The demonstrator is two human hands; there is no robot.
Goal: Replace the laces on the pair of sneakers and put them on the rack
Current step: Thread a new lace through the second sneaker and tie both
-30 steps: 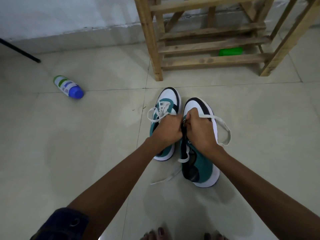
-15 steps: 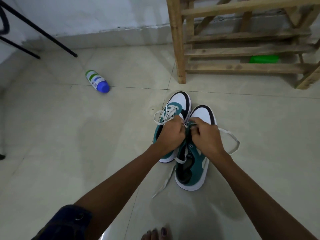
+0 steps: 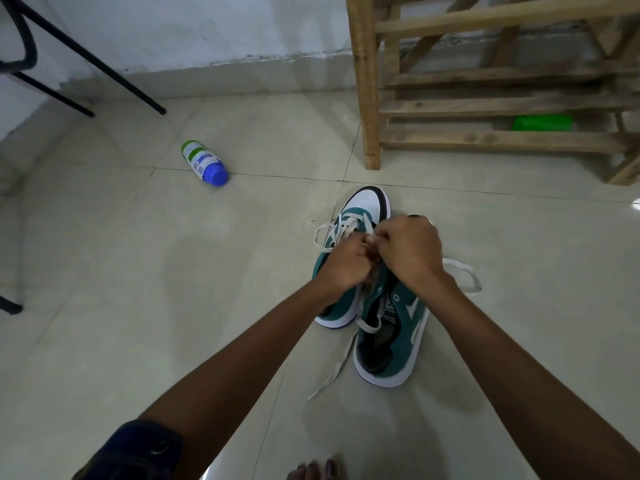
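Note:
Two teal, white and black sneakers stand side by side on the tiled floor. The left sneaker [image 3: 363, 206] has its white lace tied in loose loops. Over the front of the right sneaker [image 3: 394, 337] my left hand [image 3: 343, 265] and my right hand [image 3: 412, 251] meet, fingers curled, pinching its white lace [image 3: 464, 275]. One loop of that lace lies on the floor to the right, and a loose end trails off to the left of the heel. The right sneaker's toe is hidden under my hands. The wooden rack [image 3: 485, 109] stands just beyond the shoes.
A white bottle with a blue cap [image 3: 204, 162] lies on the floor to the left. A green object [image 3: 542, 122] sits behind the rack's lowest slats. Black metal legs [image 3: 86, 60] slant along the wall at the far left. My toes [image 3: 315, 471] show at the bottom edge.
My hands have moved forward over the right sneaker's toe, and my right hand has come closer to the left. The camera view has shifted so the rack sits further right.

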